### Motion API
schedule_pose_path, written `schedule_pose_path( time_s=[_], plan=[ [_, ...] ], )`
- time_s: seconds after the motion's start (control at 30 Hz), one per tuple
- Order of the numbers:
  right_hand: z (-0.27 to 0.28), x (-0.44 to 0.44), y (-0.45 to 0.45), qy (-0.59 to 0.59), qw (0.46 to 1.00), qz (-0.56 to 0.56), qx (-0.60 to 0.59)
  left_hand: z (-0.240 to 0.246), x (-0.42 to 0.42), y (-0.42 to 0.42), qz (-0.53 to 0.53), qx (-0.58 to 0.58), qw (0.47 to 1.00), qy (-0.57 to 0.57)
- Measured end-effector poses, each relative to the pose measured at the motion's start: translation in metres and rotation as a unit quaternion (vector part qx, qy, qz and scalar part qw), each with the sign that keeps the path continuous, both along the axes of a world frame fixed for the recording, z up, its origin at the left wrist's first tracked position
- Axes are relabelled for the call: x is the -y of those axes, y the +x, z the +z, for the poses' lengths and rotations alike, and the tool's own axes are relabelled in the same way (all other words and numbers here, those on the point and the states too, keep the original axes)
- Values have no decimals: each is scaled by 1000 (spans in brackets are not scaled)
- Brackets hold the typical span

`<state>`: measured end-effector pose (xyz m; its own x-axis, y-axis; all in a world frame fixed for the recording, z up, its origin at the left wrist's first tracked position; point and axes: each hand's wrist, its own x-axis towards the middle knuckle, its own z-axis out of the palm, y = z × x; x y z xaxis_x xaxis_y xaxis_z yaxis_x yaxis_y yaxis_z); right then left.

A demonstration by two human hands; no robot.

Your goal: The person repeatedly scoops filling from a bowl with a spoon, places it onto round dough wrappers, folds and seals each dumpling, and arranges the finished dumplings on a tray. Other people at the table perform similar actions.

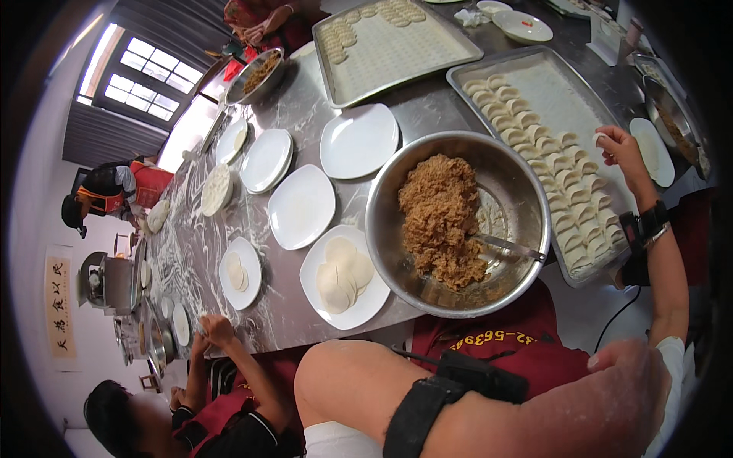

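Observation:
My right hand [621,150] pinches a pale dumpling [599,137] between its fingertips, above the right side of a metal tray [547,57]. Rows of folded dumplings [567,180] lie in that tray. My left hand [627,380] is close to the camera at the lower right, blurred; its fingers are mostly hidden, so I cannot tell its grip. A large steel bowl [458,309] stands before me with brown minced filling [441,217] and a metal utensil [509,247] leaning on its rim. Left of the bowl, round dough wrappers [343,269] overlap on a white plate [320,306].
White plates [302,207] stand across the floury metal table [189,252]. Another dumpling tray [395,77] and a filling bowl [232,94] are farther back. A co-worker's hands [217,331] are at the table's left edge; other people stand beyond. An oval plate [653,151] lies right of my right hand.

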<state>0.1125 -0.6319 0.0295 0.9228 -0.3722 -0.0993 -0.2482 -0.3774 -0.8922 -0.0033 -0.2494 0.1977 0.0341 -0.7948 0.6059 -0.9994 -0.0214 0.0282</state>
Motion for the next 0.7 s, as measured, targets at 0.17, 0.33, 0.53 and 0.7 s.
schedule_pose_path(
  time_s=[0.17, 0.33, 0.53, 0.7],
  plan=[
    [-13, 11, 36, -27, 1000, -3, 8, 3, -5, 12, 14, -5, 997, 77],
    [-31, 19, 81, -72, 996, 58, 9, 20, -39, 29, 77, -135, 977, 149],
    [-63, 14, 112, -16, 988, 147, 40, -30, -73, 34, 396, -430, 811, -5],
    [-65, 5, 116, -45, 976, 213, 12, -72, -94, 10, 465, -493, 735, -5]
  ],
)
